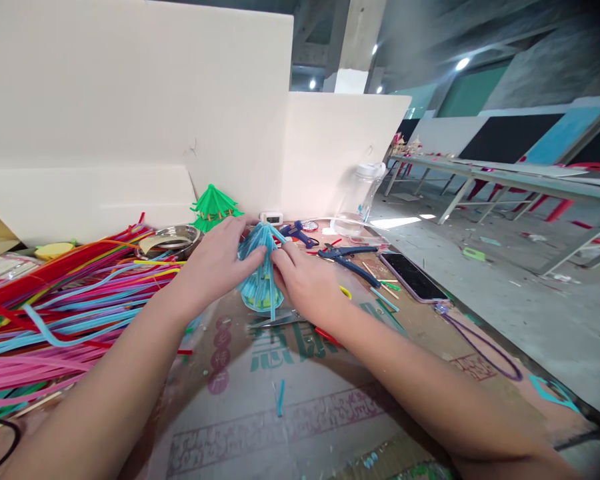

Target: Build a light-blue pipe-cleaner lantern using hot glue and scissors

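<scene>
fingers of the left hand pinch the upper side of a blue pipe-cleaner cone, and the right hand closes on it from the other side, thumb and forefinger nipped near the tip where the strands gather. both hands are gripping it, not open. the cone stands between them on the printed cardboard sheet that covers the table, with its flared base down.

it looks very light and soft. the fuzzy wire strands would bend at a touch and keep the bend, so a hard squeeze across the skirt would probably crush the shape. the gathered top looks like the firmest place to take hold, with a fingertip steadying the bottom rim.

to the left lies a sprawling pile of loose pipe cleaners in red, pink, blue and yellow. just right of the hands are blue-handled pliers and, beyond them, a dark phone lying flat. a purple cord loops near the table edge. farther back sit a metal bowl, a green pipe-cleaner tree and a clear plastic jar, all before white boards.
</scene>
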Demonstrator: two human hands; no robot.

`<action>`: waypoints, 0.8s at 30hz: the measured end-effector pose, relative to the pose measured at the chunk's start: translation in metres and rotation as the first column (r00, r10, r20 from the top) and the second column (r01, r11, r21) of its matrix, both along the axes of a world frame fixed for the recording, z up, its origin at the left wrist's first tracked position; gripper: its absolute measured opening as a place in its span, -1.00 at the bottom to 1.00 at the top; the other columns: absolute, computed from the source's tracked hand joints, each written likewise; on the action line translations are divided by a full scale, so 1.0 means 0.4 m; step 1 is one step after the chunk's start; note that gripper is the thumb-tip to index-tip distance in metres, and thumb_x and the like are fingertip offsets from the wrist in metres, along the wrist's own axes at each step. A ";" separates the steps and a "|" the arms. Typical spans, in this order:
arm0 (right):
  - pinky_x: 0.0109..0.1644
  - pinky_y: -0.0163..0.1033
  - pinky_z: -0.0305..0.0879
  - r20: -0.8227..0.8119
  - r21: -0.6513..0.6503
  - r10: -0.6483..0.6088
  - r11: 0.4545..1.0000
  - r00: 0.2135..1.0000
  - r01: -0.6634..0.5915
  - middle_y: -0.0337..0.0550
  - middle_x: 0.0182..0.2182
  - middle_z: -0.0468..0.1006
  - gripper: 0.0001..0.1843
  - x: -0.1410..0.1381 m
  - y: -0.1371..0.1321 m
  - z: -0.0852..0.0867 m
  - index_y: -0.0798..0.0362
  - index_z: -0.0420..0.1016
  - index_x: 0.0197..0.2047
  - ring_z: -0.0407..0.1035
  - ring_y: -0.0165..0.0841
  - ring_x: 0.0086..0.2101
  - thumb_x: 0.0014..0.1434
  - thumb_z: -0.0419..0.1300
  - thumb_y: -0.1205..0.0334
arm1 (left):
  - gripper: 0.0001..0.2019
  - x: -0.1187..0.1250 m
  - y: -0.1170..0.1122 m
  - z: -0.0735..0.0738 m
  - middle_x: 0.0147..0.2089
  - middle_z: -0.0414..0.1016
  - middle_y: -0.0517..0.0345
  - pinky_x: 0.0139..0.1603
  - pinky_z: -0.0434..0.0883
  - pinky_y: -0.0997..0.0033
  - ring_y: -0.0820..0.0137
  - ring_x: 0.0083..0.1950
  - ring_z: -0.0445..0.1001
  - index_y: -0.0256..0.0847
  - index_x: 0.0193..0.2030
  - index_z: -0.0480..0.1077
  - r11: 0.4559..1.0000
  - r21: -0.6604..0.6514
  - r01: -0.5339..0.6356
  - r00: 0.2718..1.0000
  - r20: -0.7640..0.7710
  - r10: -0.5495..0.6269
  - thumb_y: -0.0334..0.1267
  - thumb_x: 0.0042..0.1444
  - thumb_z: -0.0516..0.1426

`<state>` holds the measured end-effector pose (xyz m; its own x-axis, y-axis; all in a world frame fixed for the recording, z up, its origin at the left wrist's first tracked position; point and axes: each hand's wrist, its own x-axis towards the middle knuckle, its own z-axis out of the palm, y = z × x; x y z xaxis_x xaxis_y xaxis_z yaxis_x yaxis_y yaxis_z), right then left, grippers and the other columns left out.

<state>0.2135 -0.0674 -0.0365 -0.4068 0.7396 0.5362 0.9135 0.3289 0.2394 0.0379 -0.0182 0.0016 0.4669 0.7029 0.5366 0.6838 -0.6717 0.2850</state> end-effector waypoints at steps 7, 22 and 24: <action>-0.34 -0.22 0.09 0.037 0.122 0.152 0.980 0.988 -0.156 -0.09 -0.28 0.48 -0.79 0.018 0.010 -0.001 0.12 0.41 -0.17 0.33 -0.30 -0.29 0.39 -0.04 0.32 | -0.56 -0.009 0.008 0.000 -0.04 0.43 0.02 0.05 0.37 0.15 0.19 -0.01 0.44 -0.19 0.16 0.29 0.999 -0.033 -0.018 1.000 -0.008 0.017 -0.08 0.18 0.06; -0.43 -0.28 0.06 -0.306 0.196 0.121 0.979 0.944 -0.062 -0.12 -0.30 0.49 -0.77 0.091 0.028 0.078 0.07 0.41 -0.19 0.35 -0.34 -0.35 0.39 -0.01 0.18 | -0.54 -0.018 0.017 -0.008 0.02 0.44 -0.02 0.11 0.37 0.14 0.19 0.05 0.44 -0.22 0.17 0.29 0.998 -0.061 -0.023 0.999 0.022 0.024 -0.08 0.17 0.06; -0.36 -0.26 0.14 -0.428 0.212 0.114 0.977 0.896 -0.023 -0.12 -0.32 0.49 -0.83 0.120 0.013 0.103 0.06 0.40 -0.17 0.35 -0.33 -0.37 0.35 0.03 0.19 | -0.53 -0.019 0.013 -0.008 0.06 0.44 -0.05 0.15 0.35 0.17 0.19 0.09 0.43 -0.25 0.19 0.28 0.998 -0.051 -0.043 0.998 0.033 0.045 -0.09 0.18 0.05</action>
